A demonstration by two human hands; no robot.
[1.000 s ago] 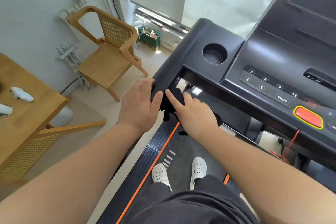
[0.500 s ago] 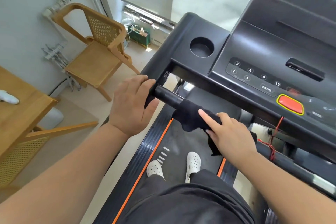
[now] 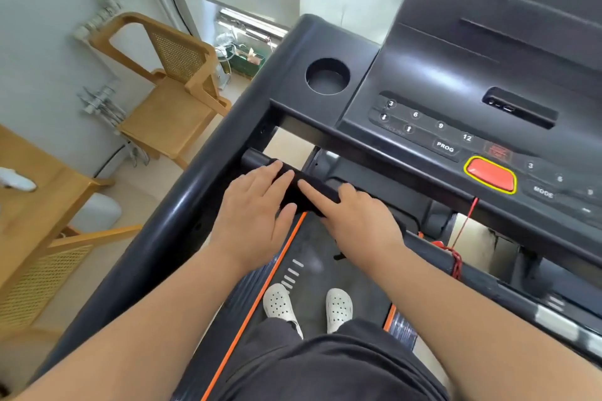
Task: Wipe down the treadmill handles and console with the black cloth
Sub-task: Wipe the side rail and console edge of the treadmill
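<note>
The treadmill's black front handle bar (image 3: 257,157) runs across below the console (image 3: 456,81). A black cloth (image 3: 304,196) is wrapped over the bar between my hands. My right hand (image 3: 356,221) presses the cloth onto the bar, index finger stretched along it and the other fingers curled over it. My left hand (image 3: 252,215) lies right beside it, with fingers over the top of the bar at the cloth's left edge and thumb underneath. The two hands almost touch. Much of the cloth is hidden under them.
The thick left side rail (image 3: 176,215) runs down to the lower left. The console has a cup holder (image 3: 327,76), number keys and a red stop button (image 3: 490,175) with a red safety cord (image 3: 456,254). A wooden chair (image 3: 169,101) and table (image 3: 29,205) stand at the left. My white shoes (image 3: 280,304) are on the belt.
My right hand has slid the cloth leftward along the bar, back to my left hand. My left hand has shifted from the bar's left end onto the bar next to the cloth.
</note>
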